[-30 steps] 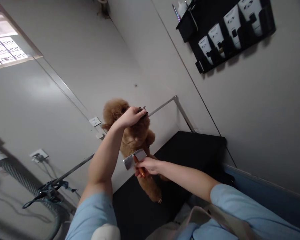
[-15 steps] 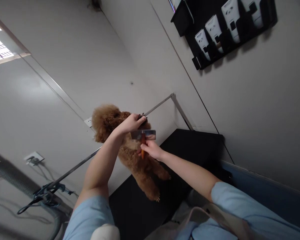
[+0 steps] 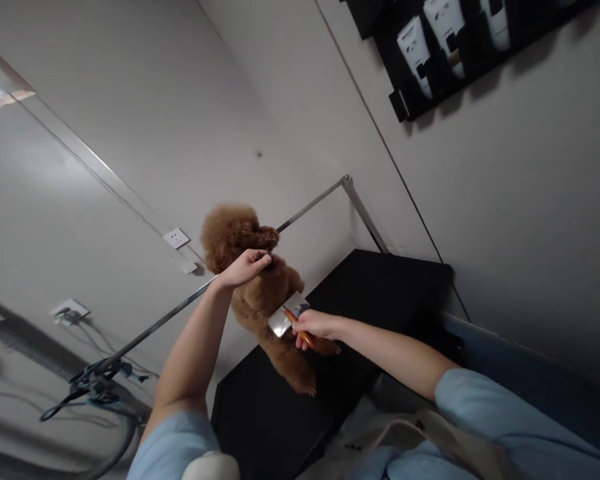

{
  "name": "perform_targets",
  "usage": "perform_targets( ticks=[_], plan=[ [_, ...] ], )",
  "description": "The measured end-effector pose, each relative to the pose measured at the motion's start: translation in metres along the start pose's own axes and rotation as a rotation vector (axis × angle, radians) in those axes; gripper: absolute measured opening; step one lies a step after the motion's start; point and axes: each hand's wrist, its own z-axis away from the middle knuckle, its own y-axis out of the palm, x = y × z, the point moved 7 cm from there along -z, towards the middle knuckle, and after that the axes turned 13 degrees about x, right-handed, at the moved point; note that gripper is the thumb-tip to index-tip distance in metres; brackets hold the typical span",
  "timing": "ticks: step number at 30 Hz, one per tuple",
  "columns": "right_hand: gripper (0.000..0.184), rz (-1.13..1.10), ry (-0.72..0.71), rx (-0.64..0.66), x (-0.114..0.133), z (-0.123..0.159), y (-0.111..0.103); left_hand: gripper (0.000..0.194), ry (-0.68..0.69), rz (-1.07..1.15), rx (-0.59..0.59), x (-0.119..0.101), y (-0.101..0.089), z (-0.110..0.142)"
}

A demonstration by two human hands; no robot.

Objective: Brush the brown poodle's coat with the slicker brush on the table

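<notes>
A small brown curly-haired dog [image 3: 260,293] stands on a black table [image 3: 360,300], head up toward the wall. My left hand [image 3: 245,267] is closed under the dog's chin, holding its muzzle up. My right hand [image 3: 316,327] grips the orange handle of a slicker brush [image 3: 289,320], whose metal head rests against the dog's belly and side. Both my arms wear light blue short sleeves.
A metal grooming arm [image 3: 325,200] rises from the table's far corner and runs left along the wall. A black wall rack [image 3: 460,47] holds white tubes at top right. Wall sockets [image 3: 176,237] and a grey hose [image 3: 115,440] lie at left.
My right hand has brought the brush down from the dog's neck to its belly. My left hand has slid from the top of the muzzle to under the chin; the view has tilted.
</notes>
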Motion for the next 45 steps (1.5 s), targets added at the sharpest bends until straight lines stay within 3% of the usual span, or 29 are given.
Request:
perform_targets(
  ticks=[2,4,5,7,9,10,13,15,17,19,21,23,25,26,28,30,31,33,35,37,39,42,45],
  plan=[
    [0.017,-0.029,-0.122,0.014,0.009,-0.001,0.001,0.051,-0.009,-0.006,0.050,0.006,0.000,0.001],
    [0.011,-0.008,-0.318,-0.101,0.027,0.000,-0.007,0.052,0.008,-0.006,0.096,0.008,0.000,0.003],
    [0.012,0.007,-0.342,-0.147,0.031,0.001,-0.010,0.052,0.019,-0.001,0.107,0.008,-0.001,0.004],
    [0.016,0.001,-0.214,-0.122,0.025,-0.004,-0.010,0.049,0.031,0.007,0.110,0.007,-0.005,0.006],
    [0.018,-0.046,-0.055,0.019,0.013,-0.008,-0.001,0.047,0.025,0.000,0.112,0.007,-0.009,0.009],
    [0.017,-0.068,-0.054,0.075,0.014,-0.009,0.003,0.047,0.015,-0.003,0.116,0.007,-0.010,0.009],
    [0.010,-0.048,-0.320,0.030,0.041,-0.007,-0.003,0.050,-0.017,0.008,0.118,0.005,-0.013,0.011],
    [0.010,-0.022,-0.385,-0.041,0.048,-0.010,-0.009,0.051,-0.029,0.029,0.107,0.002,-0.014,0.011],
    [0.015,-0.031,-0.216,0.009,0.030,-0.018,-0.004,0.051,-0.042,0.054,0.108,0.000,-0.011,0.011],
    [0.019,-0.057,-0.010,0.162,0.006,-0.021,0.009,0.050,-0.060,0.082,0.118,0.001,-0.007,0.013],
    [0.018,-0.069,-0.015,0.265,0.002,-0.019,0.018,0.051,-0.072,0.100,0.128,0.002,-0.004,0.015],
    [0.013,-0.056,-0.225,0.212,0.021,-0.018,0.013,0.052,-0.076,0.103,0.139,0.004,-0.004,0.019],
    [0.008,-0.030,-0.385,0.074,0.038,-0.020,0.001,0.052,-0.081,0.096,0.147,0.006,-0.007,0.024],
    [0.009,-0.022,-0.378,0.035,0.037,-0.024,-0.002,0.051,-0.084,0.095,0.146,0.006,-0.009,0.027],
    [0.016,-0.031,-0.212,0.068,0.017,-0.038,0.004,0.049,-0.081,0.100,0.127,0.007,-0.013,0.033],
    [0.023,-0.044,-0.034,0.175,-0.008,-0.047,0.018,0.048,-0.078,0.110,0.088,0.006,-0.018,0.041],
    [0.024,-0.038,-0.014,0.213,-0.013,-0.049,0.024,0.048,-0.076,0.112,0.068,0.005,-0.020,0.044],
    [0.020,0.016,-0.136,0.221,-0.002,-0.051,0.028,0.048,-0.070,0.114,0.031,0.002,-0.024,0.049],
    [0.012,0.097,-0.348,0.119,0.027,-0.052,0.022,0.046,-0.041,0.120,-0.034,-0.004,-0.030,0.053],
    [0.010,0.150,-0.412,0.030,0.046,-0.055,0.016,0.043,-0.010,0.115,-0.140,-0.010,-0.039,0.057],
    [0.017,0.124,-0.292,0.048,0.045,-0.062,0.020,0.042,0.002,0.119,-0.264,-0.013,-0.048,0.061],
    [0.023,0.085,-0.061,0.215,0.031,-0.066,0.040,0.041,0.027,0.161,-0.457,-0.017,-0.058,0.070],
    [0.020,0.195,-0.162,0.221,0.051,-0.064,0.044,0.041,0.098,0.215,-0.593,-0.025,-0.067,0.078]
  ],
)
